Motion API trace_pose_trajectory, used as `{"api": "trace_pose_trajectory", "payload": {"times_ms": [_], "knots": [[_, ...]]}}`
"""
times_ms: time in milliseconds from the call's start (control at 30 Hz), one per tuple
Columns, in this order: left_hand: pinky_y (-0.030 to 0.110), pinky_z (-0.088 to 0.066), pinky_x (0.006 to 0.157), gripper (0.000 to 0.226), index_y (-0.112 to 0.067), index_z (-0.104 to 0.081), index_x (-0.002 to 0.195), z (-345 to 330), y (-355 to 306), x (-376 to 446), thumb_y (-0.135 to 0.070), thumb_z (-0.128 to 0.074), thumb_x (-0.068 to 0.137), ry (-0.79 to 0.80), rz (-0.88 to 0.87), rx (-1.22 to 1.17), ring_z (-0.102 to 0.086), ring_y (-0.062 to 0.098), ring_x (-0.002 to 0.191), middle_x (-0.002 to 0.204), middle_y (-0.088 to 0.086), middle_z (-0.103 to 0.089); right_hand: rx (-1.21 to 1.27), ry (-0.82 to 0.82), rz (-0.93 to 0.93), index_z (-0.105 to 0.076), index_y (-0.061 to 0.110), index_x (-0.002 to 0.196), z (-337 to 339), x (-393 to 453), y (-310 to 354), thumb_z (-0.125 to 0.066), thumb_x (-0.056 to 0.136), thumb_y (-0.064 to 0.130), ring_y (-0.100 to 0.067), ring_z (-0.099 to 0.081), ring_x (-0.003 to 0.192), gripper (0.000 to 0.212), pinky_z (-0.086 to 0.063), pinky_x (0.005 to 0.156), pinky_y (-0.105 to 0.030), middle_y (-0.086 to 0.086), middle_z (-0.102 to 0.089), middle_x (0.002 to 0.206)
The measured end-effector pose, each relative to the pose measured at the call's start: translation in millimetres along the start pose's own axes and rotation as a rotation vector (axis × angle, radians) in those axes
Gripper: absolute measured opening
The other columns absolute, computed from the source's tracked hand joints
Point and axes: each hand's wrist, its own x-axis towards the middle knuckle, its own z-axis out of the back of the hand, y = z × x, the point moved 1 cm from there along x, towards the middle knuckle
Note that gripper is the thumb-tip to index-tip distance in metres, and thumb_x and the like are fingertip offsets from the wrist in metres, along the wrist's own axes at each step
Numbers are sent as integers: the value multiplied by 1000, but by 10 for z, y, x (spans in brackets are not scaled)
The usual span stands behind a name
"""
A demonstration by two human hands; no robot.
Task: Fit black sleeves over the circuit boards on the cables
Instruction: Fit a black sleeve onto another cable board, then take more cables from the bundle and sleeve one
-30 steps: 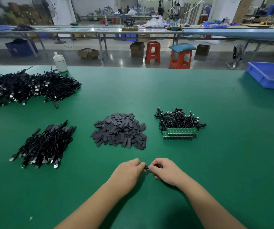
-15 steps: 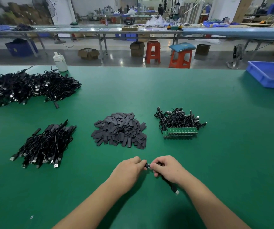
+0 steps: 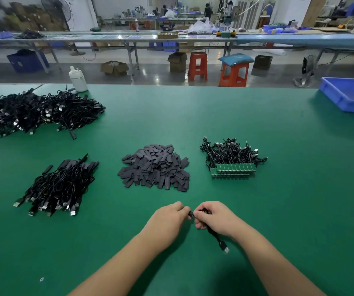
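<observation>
My left hand (image 3: 167, 218) and my right hand (image 3: 214, 218) meet fingertip to fingertip low over the green table (image 3: 278, 210). Between them they pinch a small black piece (image 3: 191, 213), mostly hidden by the fingers; I cannot tell sleeve from board. A black cable (image 3: 216, 238) hangs from under my right hand and ends in a silver plug (image 3: 226, 250). Beyond the hands lies a heap of black sleeves (image 3: 154, 167). To its right sits a bundle of cables with bare green circuit boards (image 3: 233, 168) lined up in front.
A pile of sleeved cables (image 3: 58, 186) lies at the left, and a larger black cable pile (image 3: 33, 112) at the far left. A white bottle (image 3: 78, 80) stands at the back edge. A blue bin (image 3: 351, 94) sits at the far right.
The cable end with its silver plug has dropped out from under my right hand and now trails toward me. Both hands stay together, shifted slightly away from me.
</observation>
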Motion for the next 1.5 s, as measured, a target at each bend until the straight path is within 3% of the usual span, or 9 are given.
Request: {"api": "trace_pose_trajectory", "payload": {"times_ms": [133,600,833,900,1000,1100,1167,1267,1500], "knots": [[27,-36,70,30,-22,-57,118,-18,15,0,-9,-48,93,-5,18,-19,-56,22,87,105,-1,-54,21,-31,8,-69,6,89,-1,21,-5,-54,96,7,-19,-75,79,16,-61,79,-33,-11,-76,85],[38,-45,78,38,-14,-47,126,80,-93,39,-4,-47,89,140,11,144,-52,26,97,113,5,-47,-102,-33,13,-72,12,84,20,28,45,-55,97,12,-14,-75,76,21,-59,76,-25,-3,-77,80],[36,-41,85,50,-10,-41,137,54,-79,64,-3,-46,88,138,-34,211,-49,27,110,123,7,-45,-102,-31,4,-70,14,79,-20,52,35,-54,95,10,-14,-75,74,23,-60,82,-33,-2,-76,78],[32,-42,92,62,-16,-30,150,19,-35,51,-5,-49,92,-23,-4,-1,-50,23,115,137,2,-41,14,-68,-8,-69,8,83,-37,67,32,-55,96,8,-17,-75,73,19,-61,81,-36,-7,-76,79],[29,-46,97,59,-23,-33,149,-8,-30,68,-20,-58,96,-279,328,-587,-59,13,106,133,-8,-48,410,-166,-41,-66,1,91,-64,89,72,-56,98,4,-20,-73,73,14,-61,77,-37,-15,-73,84],[38,-55,90,47,-19,-53,135,-80,-81,79,-33,-66,92,-97,530,-1013,-66,8,90,104,-6,-68,768,-254,-80,-65,-3,97,-40,124,133,-54,99,4,-26,-73,82,13,-61,78,-39,-19,-73,89],[36,-55,78,36,-22,-62,121,-126,-134,51,-37,-70,89,-1,490,-979,-64,7,72,80,-5,-71,943,-286,-99,-63,-5,100,-49,141,177,-51,100,2,-30,-71,84,14,-59,83,-43,-21,-71,90],[32,-52,70,16,-27,-68,102,-148,-169,33,-31,-72,87,-68,485,-861,-65,10,62,63,-9,-59,1060,-317,-131,-60,-5,102,-107,157,218,-47,102,3,-31,-70,86,15,-55,88,-44,-21,-69,91],[37,-59,78,13,-27,-67,99,-117,-76,-20,-23,-54,97,10,455,-877,-72,13,63,79,-7,-75,1230,-115,-102,-57,3,114,-77,162,145,-48,98,11,-30,-71,98,19,-50,99,-46,-18,-73,103]]}}
